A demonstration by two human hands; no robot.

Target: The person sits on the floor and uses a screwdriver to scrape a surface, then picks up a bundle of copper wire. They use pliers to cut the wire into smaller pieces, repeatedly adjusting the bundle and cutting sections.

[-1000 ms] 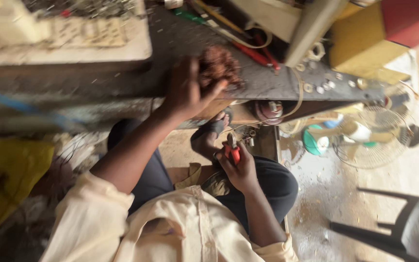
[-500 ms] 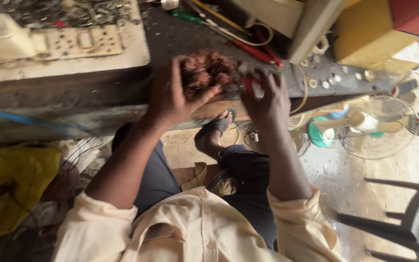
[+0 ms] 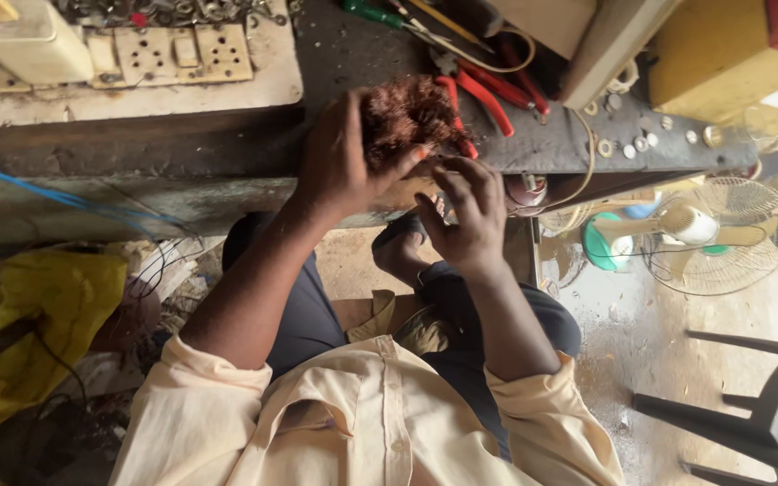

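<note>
The left hand curls around a reddish-brown tangle of copper wire, which sits at the front edge of the dark tabletop, its fingers wrapped under the near side of the bundle and gripping it. The right hand comes up just beside the tangle from below, fingers half bent and spread, their tips touching or nearly touching its lower fringe; whether they pinch a strand cannot be told. The tangle looks light and springy, a loose mass of thin strands that would squash under pressure and snag on anything rough; single strands probably kink or snap if pulled hard, so the whole-hand cupping hold around its body seems the safest grip, with loose ends teased out by fingertip. Behind the tangle lie red-handled pliers, partly covered by it, and a scatter of washers lies off to their right. The far side of the bundle is hidden by the left palm, and the core it may be wound on, if any, cannot be made out.
</note>
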